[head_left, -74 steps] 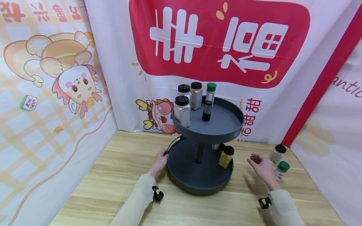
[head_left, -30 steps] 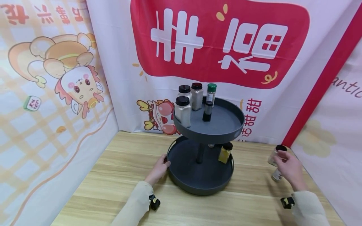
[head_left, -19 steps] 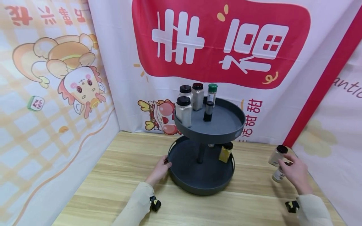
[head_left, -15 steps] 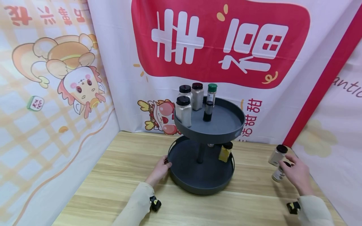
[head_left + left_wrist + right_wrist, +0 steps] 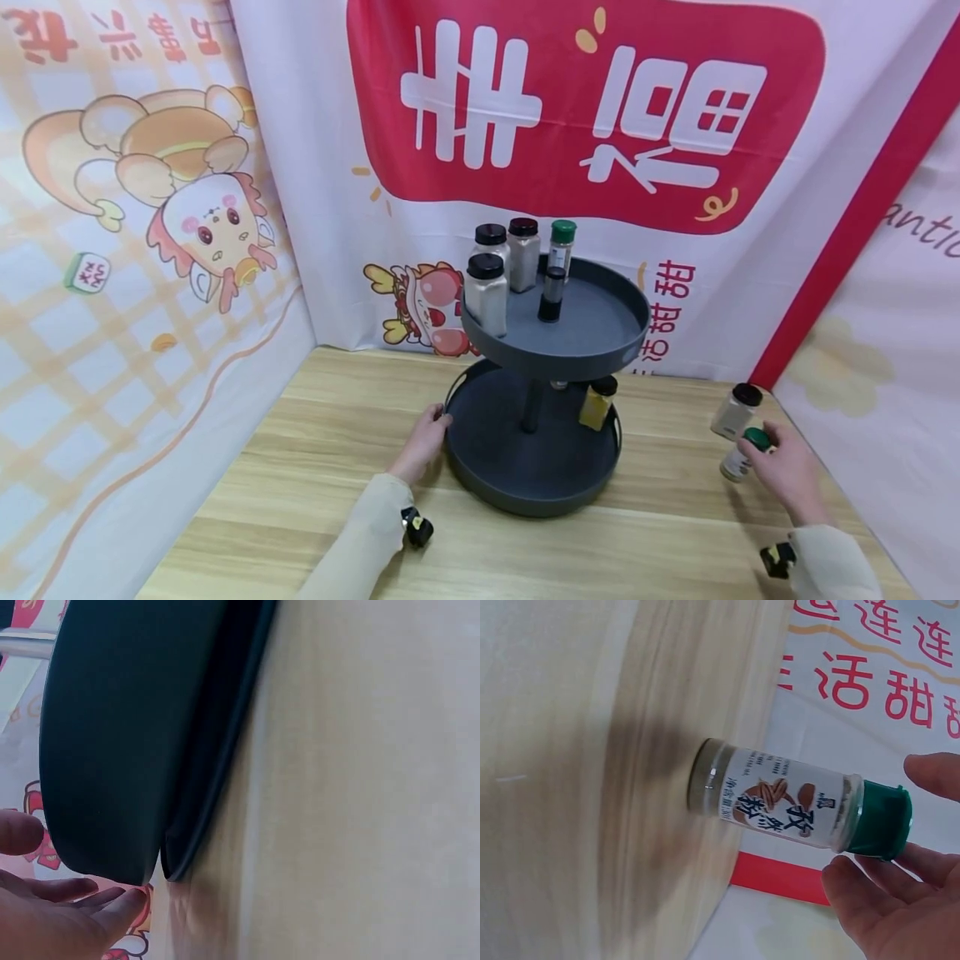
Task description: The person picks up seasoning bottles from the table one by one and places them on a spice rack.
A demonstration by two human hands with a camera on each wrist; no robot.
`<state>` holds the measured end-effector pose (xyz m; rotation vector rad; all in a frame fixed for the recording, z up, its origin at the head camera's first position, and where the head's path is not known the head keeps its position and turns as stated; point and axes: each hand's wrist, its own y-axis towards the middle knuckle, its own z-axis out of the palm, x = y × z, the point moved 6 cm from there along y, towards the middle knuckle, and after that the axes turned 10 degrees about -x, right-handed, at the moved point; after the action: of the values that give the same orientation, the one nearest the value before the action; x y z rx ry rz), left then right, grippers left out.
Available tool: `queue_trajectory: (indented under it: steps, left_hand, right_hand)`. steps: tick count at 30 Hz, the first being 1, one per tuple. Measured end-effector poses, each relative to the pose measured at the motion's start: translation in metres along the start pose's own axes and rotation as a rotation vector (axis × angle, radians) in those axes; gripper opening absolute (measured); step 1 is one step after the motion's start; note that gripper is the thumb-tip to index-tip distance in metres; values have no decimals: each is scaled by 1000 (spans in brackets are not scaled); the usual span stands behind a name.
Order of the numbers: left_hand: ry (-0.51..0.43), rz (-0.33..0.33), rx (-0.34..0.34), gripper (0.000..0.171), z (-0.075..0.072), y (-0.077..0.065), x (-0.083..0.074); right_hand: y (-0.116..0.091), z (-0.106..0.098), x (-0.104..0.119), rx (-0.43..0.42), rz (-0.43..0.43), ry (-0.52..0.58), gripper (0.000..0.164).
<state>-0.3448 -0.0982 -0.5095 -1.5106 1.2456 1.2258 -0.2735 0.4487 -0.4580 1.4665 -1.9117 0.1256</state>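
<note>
My left hand reaches the end of the dark tray on the pale wooden tabletop, thumb and fingers apart; I can't quite tell whether they touch.

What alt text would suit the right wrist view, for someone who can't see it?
A right hand is spread around the green cap of a small jar, without clearly gripping it. The jar, with a printed white label, appears sideways in the picture, its base toward a wooden table. Behind is white cloth with red characters.
</note>
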Motion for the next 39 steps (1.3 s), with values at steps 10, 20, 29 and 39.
queue_trajectory:
  steps: [10, 20, 29, 39]
  left_hand:
    - [-72, 5, -4, 42, 4, 19, -5]
    - [-43, -18, -11, 42, 6, 32, 4]
    - [-53, -40, 11, 39, 8, 36, 9]
    - [-58, -73, 9, 40, 9, 38, 9]
  right_hand:
    - [-1, 7, -12, 7, 64, -12, 62]
    - [-2, 10, -18, -22, 103, 37, 60]
    - [-1, 14, -28, -44, 103, 13, 58]
    - [-2, 17, -33, -9, 123, 2, 55]
